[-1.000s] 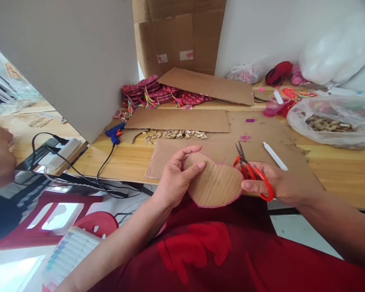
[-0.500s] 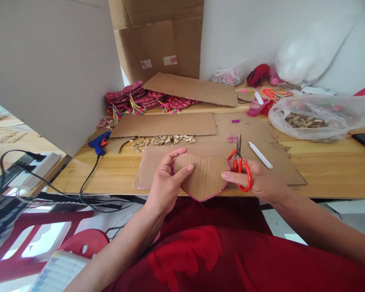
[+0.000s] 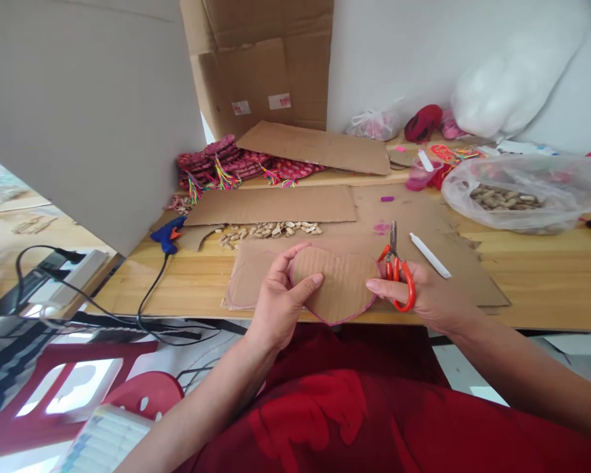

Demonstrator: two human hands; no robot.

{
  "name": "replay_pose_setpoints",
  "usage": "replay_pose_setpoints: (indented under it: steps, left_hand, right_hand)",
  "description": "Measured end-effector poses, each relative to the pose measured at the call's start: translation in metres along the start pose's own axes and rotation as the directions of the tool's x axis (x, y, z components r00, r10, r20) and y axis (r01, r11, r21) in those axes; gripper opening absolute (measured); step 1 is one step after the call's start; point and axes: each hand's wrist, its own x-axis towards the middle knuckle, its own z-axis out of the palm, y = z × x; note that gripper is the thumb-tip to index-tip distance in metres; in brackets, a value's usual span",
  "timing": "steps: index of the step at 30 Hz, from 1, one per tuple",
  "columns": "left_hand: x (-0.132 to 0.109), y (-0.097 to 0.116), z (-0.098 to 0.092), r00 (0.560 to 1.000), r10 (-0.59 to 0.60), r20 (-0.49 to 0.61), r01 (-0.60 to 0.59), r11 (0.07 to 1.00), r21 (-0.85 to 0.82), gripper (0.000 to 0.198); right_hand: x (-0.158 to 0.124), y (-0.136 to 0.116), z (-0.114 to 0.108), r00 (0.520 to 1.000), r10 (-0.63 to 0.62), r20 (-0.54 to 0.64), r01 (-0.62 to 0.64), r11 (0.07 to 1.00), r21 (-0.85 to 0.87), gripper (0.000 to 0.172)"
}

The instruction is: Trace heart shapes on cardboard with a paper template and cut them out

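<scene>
A heart-shaped piece of brown corrugated cardboard (image 3: 342, 286) with a pink-drawn edge is held just above the near edge of the wooden table (image 3: 546, 289). My left hand (image 3: 282, 299) pinches its left lobe, thumb on top. My right hand (image 3: 426, 297) grips red-handled scissors (image 3: 398, 276) with blades closed and pointing away, its forefinger touching the heart's right edge. Under them lies the cardboard sheet (image 3: 256, 272) the heart outline was drawn on.
A blue glue gun (image 3: 168, 233) with black cord lies left. Scattered shells (image 3: 268, 230), cardboard sheets (image 3: 276, 205), a white stick (image 3: 429, 255), a plastic bag of nuts (image 3: 515, 194), tasselled red fabric pieces (image 3: 226, 164) and a tall box (image 3: 266, 66) fill the table. A red stool (image 3: 148, 394) stands below.
The cardboard heart has turned from lying sideways to point-down in my hands. The scissors swung upright, and the camera view shifted slightly.
</scene>
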Motion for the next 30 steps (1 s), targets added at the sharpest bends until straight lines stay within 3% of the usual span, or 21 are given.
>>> replay_pose_setpoints:
  steps: [5, 13, 19, 26, 30]
  left_hand:
    - [-0.001, 0.002, 0.003, 1.000, -0.009, 0.000, 0.009, 1.000, -0.020, 0.056]
    - [-0.001, 0.000, 0.005, 1.000, -0.021, -0.015, 0.020, 0.994, -0.103, 0.038]
    - [-0.001, 0.005, 0.000, 1.000, -0.014, -0.014, 0.013, 0.999, -0.052, 0.027]
    - [-0.004, 0.011, -0.004, 0.991, -0.111, 0.081, 0.105, 0.992, 0.069, 0.024]
    - [-0.005, 0.013, -0.003, 0.987, -0.118, 0.105, 0.106, 0.988, 0.114, 0.025]
  right_hand:
    - [-0.002, 0.000, -0.001, 1.000, 0.007, 0.010, -0.007, 0.997, -0.071, 0.048]
    - [-0.012, 0.009, 0.002, 0.994, 0.072, 0.086, -0.056, 0.982, -0.182, 0.044]
    - [-0.017, 0.012, 0.000, 0.979, 0.145, 0.147, -0.129, 0.986, -0.109, 0.044]
    - [-0.014, 0.004, -0.018, 0.977, 0.049, 0.208, 0.019, 0.949, -0.314, 0.037]
    - [-0.016, -0.006, -0.024, 0.996, -0.012, 0.087, 0.039, 0.946, -0.323, 0.050]
